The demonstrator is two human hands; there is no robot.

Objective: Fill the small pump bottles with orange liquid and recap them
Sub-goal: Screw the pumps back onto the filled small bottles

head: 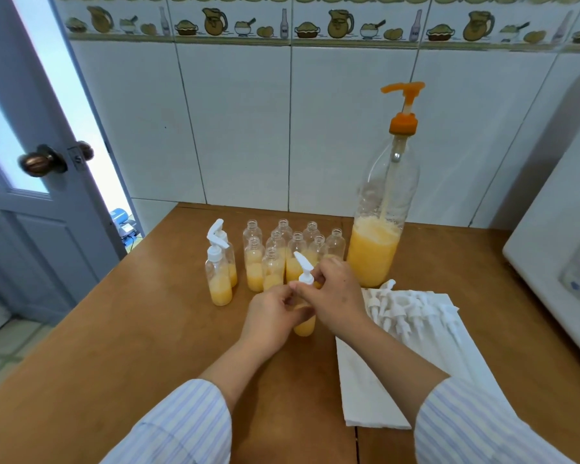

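A small clear bottle (304,324) with orange liquid stands on the wooden table (148,329) in front of me. My left hand (275,318) grips its body. My right hand (335,294) pinches the white pump cap (304,272) on its neck. Two capped small bottles (219,272) stand to the left. Behind my hands is a cluster of several uncapped small bottles (275,256), partly filled with orange liquid. A tall clear bottle (380,209) with an orange pump head holds orange liquid at its bottom.
Several loose white pump caps (412,311) lie on a white cloth (375,390) at the right. A white appliance (556,249) stands at the table's right edge. A tiled wall runs behind; an open door (31,169) is at the left.
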